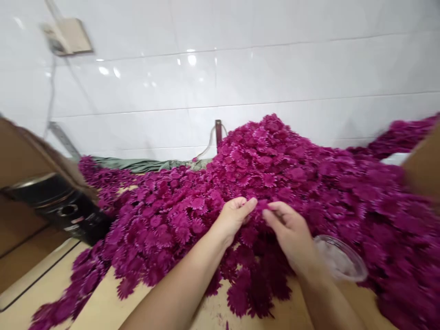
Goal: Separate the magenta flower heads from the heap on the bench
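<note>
A big heap of magenta flower heads (275,174) covers the table (103,307) from left to right. Both my hands reach into its front slope. My left hand (235,215) has its fingers curled and pinched toward a flower head between the two hands. My right hand (288,233) meets it from the right, fingertips pinched on the same small magenta flower (261,205). A clear plastic cup or lid (340,259) lies just right of my right wrist, partly under the flowers.
A dark round appliance (58,206) sits at the left with brown cardboard (20,151) over it. Another cardboard edge (424,165) shows at the right. A white tiled wall (240,68) stands behind, with a wall box (67,36), cables and a green cloth (137,164).
</note>
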Demonstrator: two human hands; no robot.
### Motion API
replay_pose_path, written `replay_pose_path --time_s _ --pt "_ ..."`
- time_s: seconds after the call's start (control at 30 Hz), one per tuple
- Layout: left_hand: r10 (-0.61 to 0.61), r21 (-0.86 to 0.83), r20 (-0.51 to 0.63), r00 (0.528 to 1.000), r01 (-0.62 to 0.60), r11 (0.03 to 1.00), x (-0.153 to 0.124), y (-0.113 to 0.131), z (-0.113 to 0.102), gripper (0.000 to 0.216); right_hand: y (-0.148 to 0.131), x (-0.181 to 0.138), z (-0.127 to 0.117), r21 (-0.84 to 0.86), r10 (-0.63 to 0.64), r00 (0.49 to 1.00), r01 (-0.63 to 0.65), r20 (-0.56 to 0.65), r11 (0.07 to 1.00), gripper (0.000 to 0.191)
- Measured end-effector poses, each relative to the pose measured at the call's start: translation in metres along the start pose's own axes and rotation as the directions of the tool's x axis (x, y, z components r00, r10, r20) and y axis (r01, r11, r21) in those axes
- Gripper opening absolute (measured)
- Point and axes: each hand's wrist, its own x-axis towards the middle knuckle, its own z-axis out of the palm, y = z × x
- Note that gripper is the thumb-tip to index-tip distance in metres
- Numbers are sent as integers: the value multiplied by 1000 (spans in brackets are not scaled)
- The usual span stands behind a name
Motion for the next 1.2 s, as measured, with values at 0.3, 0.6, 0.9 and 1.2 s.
replay_pose_path --time_s 0.3,0.6,0.9,1.2 --pt "340 681 -103 935 -183 709 28 10 -2 49 23 19 -2 -228 -31 972 -25 -235 973 38" --pt "445 983 -179 877 182 36 -1 50 -112 31 12 3 -1 -608 -350 936 298 35 736 28" --pt "295 894 -385 874 433 -113 -14 49 -200 23 10 -3 18 -521 -345 929 361 132 774 25" --pt "510 880 -431 744 472 54 -12 75 -208 57 7 -7 12 -491 -259 961 272 96 828 27"
